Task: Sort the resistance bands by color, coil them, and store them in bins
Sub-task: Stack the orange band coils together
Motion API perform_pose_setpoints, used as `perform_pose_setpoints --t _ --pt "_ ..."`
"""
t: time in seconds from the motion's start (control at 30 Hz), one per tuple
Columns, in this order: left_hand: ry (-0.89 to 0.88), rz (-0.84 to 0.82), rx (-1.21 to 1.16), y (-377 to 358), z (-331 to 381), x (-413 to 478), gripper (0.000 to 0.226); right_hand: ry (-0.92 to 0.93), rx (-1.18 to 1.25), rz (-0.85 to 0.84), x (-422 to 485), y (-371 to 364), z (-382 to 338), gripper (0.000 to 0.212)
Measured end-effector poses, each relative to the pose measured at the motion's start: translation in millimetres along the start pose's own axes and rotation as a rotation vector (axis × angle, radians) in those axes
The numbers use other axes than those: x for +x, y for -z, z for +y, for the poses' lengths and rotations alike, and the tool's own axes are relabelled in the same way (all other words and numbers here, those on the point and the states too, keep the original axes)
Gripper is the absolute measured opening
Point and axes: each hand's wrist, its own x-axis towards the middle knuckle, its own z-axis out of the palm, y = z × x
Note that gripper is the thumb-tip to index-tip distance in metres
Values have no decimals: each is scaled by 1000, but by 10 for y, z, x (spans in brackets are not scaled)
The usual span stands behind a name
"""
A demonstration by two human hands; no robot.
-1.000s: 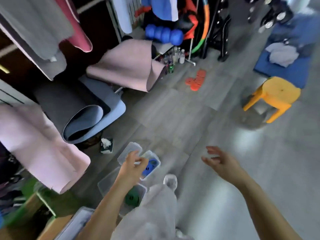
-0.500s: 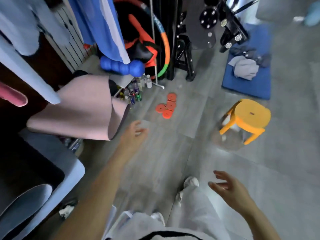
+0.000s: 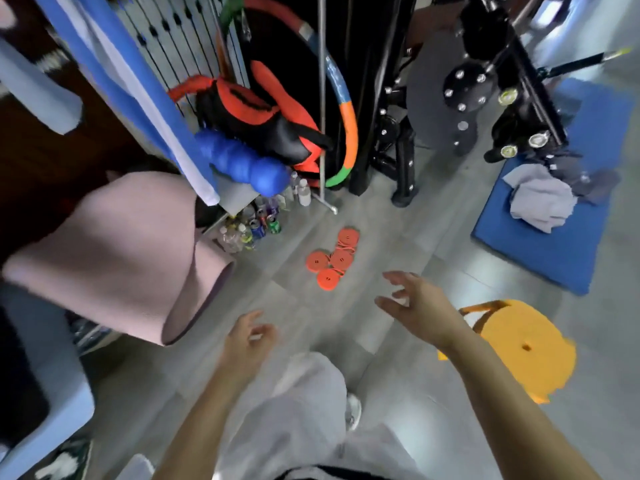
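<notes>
The right hand (image 3: 417, 306) is hovering over the grey floor (image 3: 398, 216), just short of the orange coiled bands (image 3: 332, 259). Its fingers (image 3: 391, 303) are spread wide and holding nothing. The left hand (image 3: 247, 344) is hanging lower, near the pale trouser leg (image 3: 304, 403), with its fingers loosely curled and also gripping nothing.

Four orange coils are lying flat in a tight cluster, touching one another. What looks like a loose strand is trailing between them, and that is the first worry. If a grab takes one coil by its edge, it may drag its neighbours along or pull the winding open, so the coiling would need redoing. Scooping all four at once with spread fingers could let one slip out and unroll across the floor.

The bottles and cans (image 3: 252, 228) are standing close to the cluster, at the foot of the pink mat roll (image 3: 121, 258). A wide sweep of the left arm could knock them over. The yellow stool (image 3: 519, 344) is sitting just beside the right forearm, so an elbow swinging back could bump it.

No bin is plainly showing here. The coils are likely facing a carry, and a slack grip on the way could let them spring loose or land in the wrong colour's bin.
</notes>
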Motion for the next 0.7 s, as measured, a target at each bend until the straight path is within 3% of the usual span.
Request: perform_pose_setpoints --t 0.47,0.7 --pt "59 3 -21 -1448 1800 2558 43 -87 -85 -275 2638 835 1076 51" --pt "172 178 -138 -1832 1716 3294 38 -13 -148 -435 4049 876 1403 47"
